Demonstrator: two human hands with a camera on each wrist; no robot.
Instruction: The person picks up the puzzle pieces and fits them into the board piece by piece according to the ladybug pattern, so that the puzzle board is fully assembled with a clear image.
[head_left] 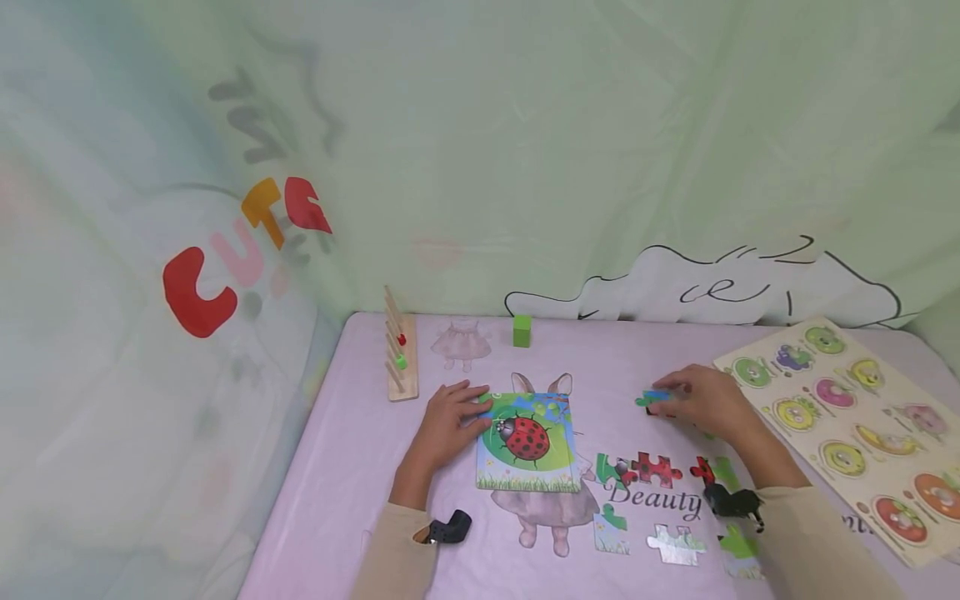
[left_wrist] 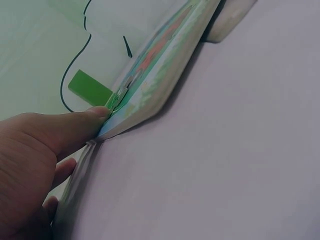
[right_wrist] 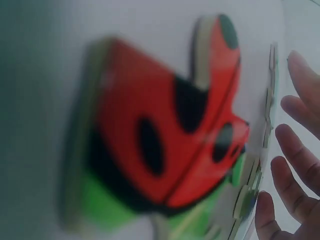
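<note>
In the head view my left hand (head_left: 445, 421) rests along the left edge of a square ladybug picture board (head_left: 525, 442) that lies on the table. The left wrist view has its thumb (left_wrist: 82, 125) on the board's edge. To the right, my right hand (head_left: 701, 404) hovers around a blue-and-green jigsaw piece (head_left: 655, 397), fingertips right at it. Seen from the right wrist, its fingers (right_wrist: 292, 142) are spread, with nothing between them. A large red ladybug jigsaw piece (right_wrist: 165, 125) lies close to that camera.
Several loose jigsaw pieces, including a red one (head_left: 656, 469) and a pale one (head_left: 677, 544), lie right of the board. A fruit picture board (head_left: 847, 417) fills the right side. Behind are a wooden peg stand (head_left: 402, 379) and a green block (head_left: 522, 331).
</note>
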